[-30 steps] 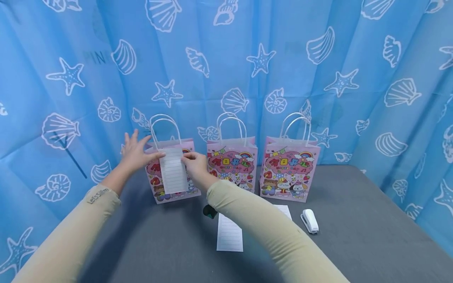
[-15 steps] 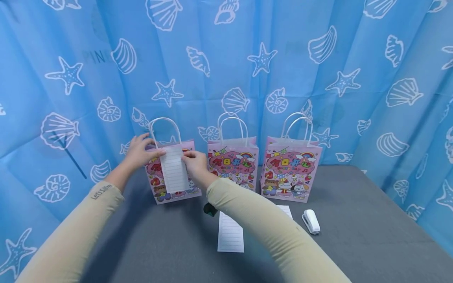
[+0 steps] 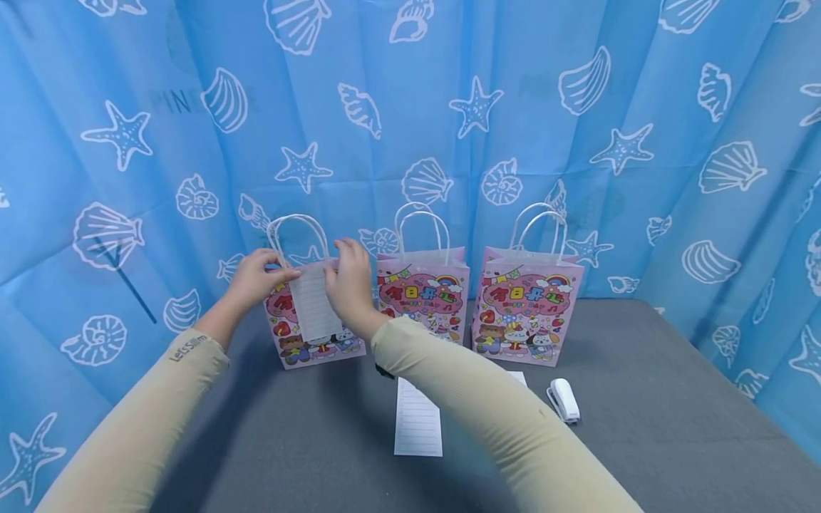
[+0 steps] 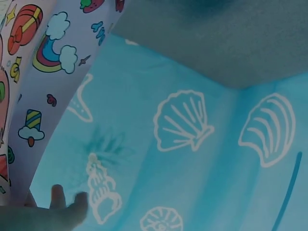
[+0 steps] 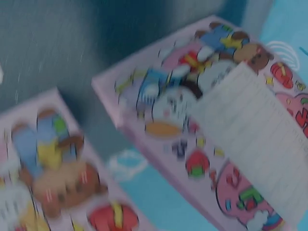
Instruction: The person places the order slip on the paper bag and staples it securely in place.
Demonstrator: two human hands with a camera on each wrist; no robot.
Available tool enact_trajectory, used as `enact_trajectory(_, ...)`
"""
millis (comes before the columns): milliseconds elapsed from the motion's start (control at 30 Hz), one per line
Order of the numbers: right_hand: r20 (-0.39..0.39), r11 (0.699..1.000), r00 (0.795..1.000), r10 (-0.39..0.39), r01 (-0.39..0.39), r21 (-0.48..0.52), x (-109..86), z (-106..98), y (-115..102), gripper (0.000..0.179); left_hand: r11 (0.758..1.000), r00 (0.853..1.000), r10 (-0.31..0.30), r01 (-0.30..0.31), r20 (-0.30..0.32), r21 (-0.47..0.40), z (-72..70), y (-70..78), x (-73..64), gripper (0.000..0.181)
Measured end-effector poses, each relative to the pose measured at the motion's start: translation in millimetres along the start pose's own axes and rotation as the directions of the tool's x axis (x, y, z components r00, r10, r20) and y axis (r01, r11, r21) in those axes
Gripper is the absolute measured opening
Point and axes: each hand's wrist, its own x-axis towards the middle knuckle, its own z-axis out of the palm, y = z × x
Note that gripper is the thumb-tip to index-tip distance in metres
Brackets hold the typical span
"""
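Observation:
A white lined paper sheet (image 3: 316, 306) lies upright against the front of the left pink cartoon paper bag (image 3: 291, 350), its top close to the bag's rim. My left hand (image 3: 256, 278) pinches the sheet's upper left corner, fingers curled over the bag's rim. At the upper right corner my right hand (image 3: 351, 283) has its thumb on the sheet and its fingers raised by the rim. In the left wrist view, my left hand's fingers (image 4: 53, 216) show beside the bag. The right wrist view shows the sheet (image 5: 250, 130) slanting across the bag; no right-hand fingers appear there.
Two more pink bags, one in the middle (image 3: 420, 285) and one at the right (image 3: 526, 306), stand on the grey table (image 3: 288, 442). Lined sheets (image 3: 417, 424) lie under my right forearm. A white stapler (image 3: 563, 400) is right of them. A blue curtain (image 3: 410, 107) hangs behind.
My left fingers have gone from spread to curled at the bag's rim. My right fingers have lifted toward the rim, and the sheet has shifted slightly upward.

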Motion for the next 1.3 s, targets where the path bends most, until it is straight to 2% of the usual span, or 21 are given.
enact_trajectory(67, 0.064, 0.995, 0.998, -0.011, 0.017, -0.102, 4.0, -2.6, -2.7, 0.045, 0.999, 1.000, -0.011, 0.011, 0.015, -0.037, 0.1, 0.2, 0.0, 0.031)
enact_trajectory(133, 0.138, 0.981, 0.990, 0.009, 0.018, -0.192, 7.2, -4.8, -4.5, 0.040, 0.997, 0.999, -0.014, 0.017, 0.032, -0.074, 0.0, 0.9, -0.2, 0.030)
enact_trajectory(233, 0.199, 0.971, 0.979, 0.036, 0.013, -0.239, 9.0, -7.4, -5.2, 0.025, 0.993, 0.998, -0.032, 0.039, 0.062, -0.115, -0.2, 3.0, -1.7, 0.030)
enact_trajectory(367, 0.202, 0.986, 0.977, 0.063, -0.031, -0.162, 8.3, -9.3, -4.2, 0.016, 0.989, 0.995, -0.060, 0.070, 0.081, -0.132, -1.1, 4.5, -4.2, 0.034)
enact_trajectory(467, 0.196, 0.992, 0.978, 0.076, -0.054, -0.114, 8.6, -9.5, -2.9, 0.017, 0.987, 0.996, -0.041, 0.052, 0.075, -0.150, -2.3, 3.5, -5.1, 0.040)
enact_trajectory(633, 0.189, 0.990, 0.979, 0.075, -0.050, -0.134, 10.4, -9.3, -1.7, 0.018, 0.990, 0.997, 0.000, 0.012, 0.082, -0.140, -4.8, 3.7, -5.9, 0.046)
enact_trajectory(800, 0.192, 0.990, 0.978, 0.085, -0.061, -0.125, 10.9, -9.2, -2.0, 0.017, 0.996, 0.994, -0.012, 0.023, 0.111, -0.092, -5.7, 5.6, -7.2, 0.040)
enact_trajectory(1033, 0.199, 0.989, 0.969, 0.145, -0.137, -0.055, 10.3, -10.3, -2.8, 0.017, 0.998, 0.999, -0.006, 0.009, 0.053, -0.054, -2.4, 5.2, -6.6, 0.031)
enact_trajectory(1167, 0.202, 0.986, 0.965, 0.168, -0.169, -0.014, 11.4, -11.9, -2.5, 0.017, 0.999, 0.999, -0.032, 0.033, 0.029, -0.032, -0.1, 6.5, -5.7, 0.031)
enact_trajectory(1300, 0.219, 0.987, 0.963, 0.159, -0.163, 0.001, 13.2, -15.4, -2.1, 0.017, 0.998, 0.998, -0.057, 0.058, 0.023, -0.019, 1.4, 9.2, -5.2, 0.033)
